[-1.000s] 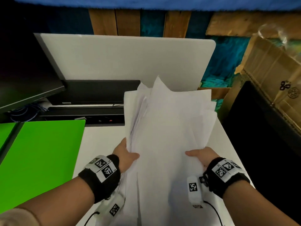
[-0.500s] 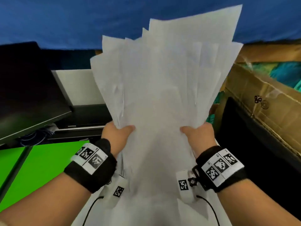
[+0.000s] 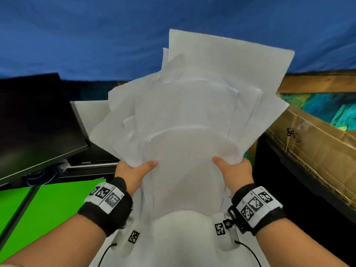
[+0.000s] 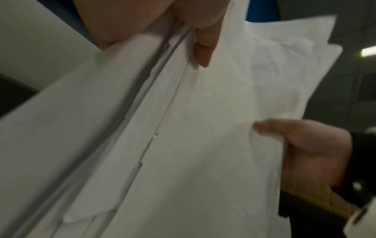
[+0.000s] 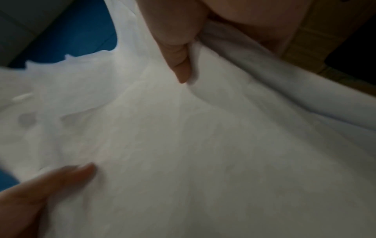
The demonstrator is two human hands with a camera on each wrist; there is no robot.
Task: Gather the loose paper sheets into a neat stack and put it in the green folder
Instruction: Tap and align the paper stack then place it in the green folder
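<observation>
Above the white counter, both hands hold the paper sheets upright, fanned and uneven at the top. At the stack's left edge the left hand pinches it, thumb across the near face, fingers hidden behind. Opposite, the right hand pinches the right edge the same way. Both forearms reach forward, wrists level. Off to the lower left, the green folder lies flat beside the sheets.

Blue backdrop — dark monitor, perhaps cardboard box.
</observation>
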